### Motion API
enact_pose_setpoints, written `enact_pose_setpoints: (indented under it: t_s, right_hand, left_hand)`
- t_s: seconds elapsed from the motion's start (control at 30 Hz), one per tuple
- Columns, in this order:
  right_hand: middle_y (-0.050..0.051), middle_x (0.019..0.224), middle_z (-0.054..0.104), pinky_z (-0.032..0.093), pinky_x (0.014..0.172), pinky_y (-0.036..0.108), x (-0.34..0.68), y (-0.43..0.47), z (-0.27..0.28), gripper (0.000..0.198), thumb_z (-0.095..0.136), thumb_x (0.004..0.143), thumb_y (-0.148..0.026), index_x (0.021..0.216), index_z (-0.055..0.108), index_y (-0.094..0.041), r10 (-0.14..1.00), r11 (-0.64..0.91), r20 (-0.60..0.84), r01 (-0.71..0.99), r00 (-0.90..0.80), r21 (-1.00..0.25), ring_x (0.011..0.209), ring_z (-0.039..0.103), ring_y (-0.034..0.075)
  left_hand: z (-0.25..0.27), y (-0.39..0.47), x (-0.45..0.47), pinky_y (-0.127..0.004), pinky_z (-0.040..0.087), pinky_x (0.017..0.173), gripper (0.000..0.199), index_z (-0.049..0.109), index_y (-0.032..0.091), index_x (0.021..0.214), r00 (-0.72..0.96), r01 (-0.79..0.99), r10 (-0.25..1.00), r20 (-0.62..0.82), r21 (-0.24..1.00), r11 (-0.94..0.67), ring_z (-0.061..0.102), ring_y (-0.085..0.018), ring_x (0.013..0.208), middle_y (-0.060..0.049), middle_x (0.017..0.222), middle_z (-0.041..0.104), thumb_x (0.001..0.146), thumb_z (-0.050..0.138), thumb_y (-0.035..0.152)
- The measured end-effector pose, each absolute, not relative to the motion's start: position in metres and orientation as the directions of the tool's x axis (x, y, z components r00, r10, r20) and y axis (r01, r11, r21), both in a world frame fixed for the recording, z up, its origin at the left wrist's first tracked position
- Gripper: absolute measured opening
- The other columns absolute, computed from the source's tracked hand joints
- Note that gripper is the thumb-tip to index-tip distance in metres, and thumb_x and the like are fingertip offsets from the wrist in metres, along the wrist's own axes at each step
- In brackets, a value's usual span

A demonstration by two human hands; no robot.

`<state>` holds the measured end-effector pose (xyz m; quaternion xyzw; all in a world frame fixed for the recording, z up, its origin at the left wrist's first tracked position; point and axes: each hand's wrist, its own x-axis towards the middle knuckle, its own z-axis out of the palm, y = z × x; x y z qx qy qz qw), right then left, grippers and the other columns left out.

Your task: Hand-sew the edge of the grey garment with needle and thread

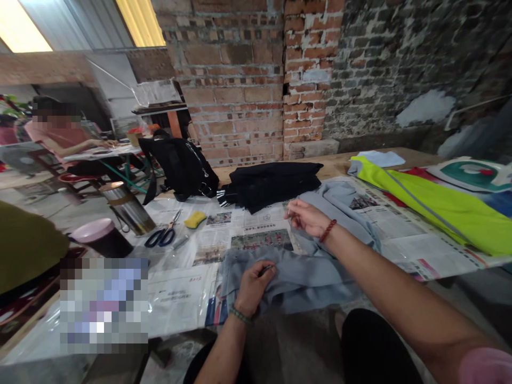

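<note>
Grey cloth (308,269), a garment by its folds, lies along the table's near edge, and part of it hangs over. My left hand (254,285) is closed on it, pinching a fold between thumb and fingers. Raised above the cloth, my right hand (306,217) has its thumb and fingertips pressed together. Something thin and pale shows at those fingertips, too small to name; any thread is not visible. Blue-handled scissors (163,233) and a yellow sponge (195,219) lie to the left, beyond my left hand.
Newspaper under clear plastic (172,298) covers the table. Folded black clothing (276,184) and a black backpack (180,165) lie at the back. A steel flask (130,208) and pink-lidded jar (104,237) stand left. A neon-yellow garment (424,208) and iron (474,173) are right. Another person (60,133) sits far left.
</note>
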<state>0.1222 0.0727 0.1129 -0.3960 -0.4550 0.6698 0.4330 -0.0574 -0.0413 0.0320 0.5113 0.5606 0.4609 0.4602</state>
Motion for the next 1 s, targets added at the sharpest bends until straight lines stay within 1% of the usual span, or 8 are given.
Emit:
enact_pose_setpoints:
  t_s: [0.17, 0.33, 0.47, 0.63, 0.73, 0.87, 1.0]
  right_hand:
    - [-0.003, 0.059, 0.062, 0.036, 0.038, 0.016, 0.148, 0.089, 0.133, 0.006, 0.045, 0.084, -0.02, 0.079, 0.043, -0.022, 0.964, -0.182, -0.119, -0.263, -0.239, -0.947, 0.038, 0.051, 0.007]
    - [-0.003, 0.058, 0.062, 0.041, 0.043, 0.019, 0.17, 0.106, 0.144, 0.008, 0.041, 0.087, -0.018, 0.079, 0.043, -0.022, 0.978, -0.187, -0.146, -0.328, -0.146, -0.926, 0.048, 0.059, 0.011]
    - [-0.003, 0.058, 0.06, 0.045, 0.048, 0.021, 0.183, 0.114, 0.147, 0.012, 0.04, 0.087, -0.017, 0.076, 0.041, -0.021, 0.988, -0.156, -0.141, -0.375, -0.067, -0.914, 0.055, 0.062, 0.013]
    - [-0.003, 0.059, 0.059, 0.045, 0.051, 0.023, 0.199, 0.117, 0.145, 0.014, 0.035, 0.088, -0.014, 0.077, 0.039, -0.021, 0.993, -0.051, -0.09, -0.403, 0.079, -0.914, 0.056, 0.062, 0.012]
    - [-0.002, 0.058, 0.057, 0.044, 0.056, 0.024, 0.21, 0.118, 0.143, 0.016, 0.033, 0.089, -0.013, 0.076, 0.039, -0.02, 0.985, -0.019, -0.085, -0.403, 0.147, -0.915, 0.056, 0.062, 0.011]
    - [-0.002, 0.057, 0.057, 0.043, 0.06, 0.026, 0.221, 0.12, 0.143, 0.018, 0.033, 0.089, -0.012, 0.073, 0.038, -0.02, 0.98, -0.001, -0.077, -0.375, 0.186, -0.927, 0.056, 0.062, 0.01]
    - [-0.002, 0.058, 0.057, 0.042, 0.062, 0.027, 0.228, 0.124, 0.145, 0.017, 0.033, 0.09, -0.014, 0.076, 0.04, -0.02, 0.977, 0.015, -0.064, -0.362, 0.205, -0.932, 0.058, 0.063, 0.011]
  left_hand:
    - [0.029, -0.041, -0.059, -0.021, 0.038, 0.057, 0.018, 0.066, 0.015, 0.07, -0.054, 0.158, 0.998, -0.028, 0.987, 0.037, 0.051, -0.012, 0.062, 0.001, 0.064, 0.061, 0.063, 0.066, 0.032]
    - [0.027, -0.039, -0.06, -0.021, 0.037, 0.056, 0.023, 0.066, 0.015, 0.071, -0.039, 0.166, 0.999, -0.03, 0.986, 0.036, 0.05, -0.013, 0.062, 0.0, 0.064, 0.06, 0.062, 0.066, 0.036]
    - [0.028, -0.041, -0.059, -0.021, 0.037, 0.056, 0.021, 0.066, 0.015, 0.071, -0.047, 0.175, 0.999, -0.022, 0.984, 0.03, 0.05, -0.013, 0.062, 0.001, 0.063, 0.06, 0.063, 0.065, 0.035]
    - [0.028, -0.046, -0.058, -0.022, 0.037, 0.057, 0.015, 0.067, 0.015, 0.069, -0.044, 0.179, 0.999, -0.004, 0.984, 0.011, 0.05, -0.012, 0.061, 0.002, 0.062, 0.06, 0.064, 0.064, 0.029]
    - [0.027, -0.047, -0.057, -0.022, 0.037, 0.059, 0.012, 0.066, 0.015, 0.069, -0.052, 0.16, 0.999, 0.0, 0.987, 0.008, 0.05, -0.012, 0.062, 0.002, 0.063, 0.06, 0.064, 0.063, 0.026]
    - [0.026, -0.047, -0.058, -0.021, 0.037, 0.058, 0.011, 0.066, 0.015, 0.069, -0.049, 0.131, 0.999, -0.013, 0.991, 0.02, 0.049, -0.012, 0.062, 0.002, 0.064, 0.06, 0.064, 0.063, 0.025]
    - [0.027, -0.047, -0.058, -0.021, 0.037, 0.058, 0.012, 0.065, 0.015, 0.069, -0.033, 0.113, 0.999, -0.031, 0.993, 0.034, 0.049, -0.012, 0.061, 0.001, 0.063, 0.059, 0.064, 0.063, 0.026]
